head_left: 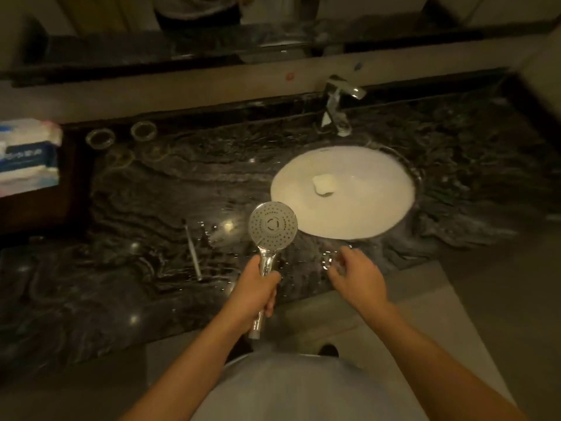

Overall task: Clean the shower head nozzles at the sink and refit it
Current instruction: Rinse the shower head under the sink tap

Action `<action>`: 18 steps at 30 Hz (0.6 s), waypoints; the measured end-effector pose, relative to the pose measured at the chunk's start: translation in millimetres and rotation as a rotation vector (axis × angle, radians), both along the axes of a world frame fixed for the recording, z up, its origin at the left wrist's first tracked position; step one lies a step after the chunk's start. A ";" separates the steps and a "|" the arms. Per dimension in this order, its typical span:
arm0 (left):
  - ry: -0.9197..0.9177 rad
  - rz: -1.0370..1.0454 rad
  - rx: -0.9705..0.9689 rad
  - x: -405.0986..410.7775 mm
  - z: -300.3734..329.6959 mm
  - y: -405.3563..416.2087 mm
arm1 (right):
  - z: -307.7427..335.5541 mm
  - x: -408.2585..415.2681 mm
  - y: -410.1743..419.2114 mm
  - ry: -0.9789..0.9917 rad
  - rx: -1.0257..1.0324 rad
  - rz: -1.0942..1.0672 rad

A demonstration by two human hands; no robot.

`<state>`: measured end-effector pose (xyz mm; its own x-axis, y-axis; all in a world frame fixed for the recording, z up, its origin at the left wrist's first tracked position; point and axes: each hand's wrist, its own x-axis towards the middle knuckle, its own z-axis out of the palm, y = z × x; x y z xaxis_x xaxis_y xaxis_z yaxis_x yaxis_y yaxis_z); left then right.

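My left hand (258, 291) grips the chrome handle of the shower head (272, 224). The head stands upright over the dark marble counter (145, 189), and its round nozzle face points up at me, just left of the white sink basin (370, 214). My right hand (358, 276) hovers at the counter's front edge. Its thumb and fingertips are at a small shiny object (329, 262); blur hides whether they grip it. A white toothbrush (192, 250) lies on the counter left of the shower head.
A pale lump (324, 184) sits in the middle of the basin, under the chrome faucet (337, 101). Two glass tumblers (100, 138) stand at the back left, beside a tissue pack (27, 156). Water drops lie on the counter. A mirror runs along the back.
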<state>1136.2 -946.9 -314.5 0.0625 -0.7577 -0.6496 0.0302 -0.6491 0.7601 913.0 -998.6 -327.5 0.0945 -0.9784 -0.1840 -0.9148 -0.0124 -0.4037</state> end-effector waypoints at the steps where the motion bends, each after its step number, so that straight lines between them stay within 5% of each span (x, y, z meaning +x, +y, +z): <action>1: 0.005 -0.026 -0.009 -22.2 0.8 -1.3 | -0.8 -21.8 0.1 0.025 -0.020 0.000; 11: 0.088 -0.058 0.025 -210.1 8.8 -7.7 | 2.7 -200.5 7.6 -0.003 -0.054 -0.058; 18: 0.088 -0.011 0.060 -248.2 15.5 -14.8 | 7.0 -230.0 -15.8 -0.138 -0.026 0.000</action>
<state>888.0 -961.7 -299.1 -0.0052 -0.7176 -0.6964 0.0880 -0.6941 0.7145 683.0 -1014.4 -320.5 0.1167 -0.9827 -0.1435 -0.8508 -0.0244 -0.5249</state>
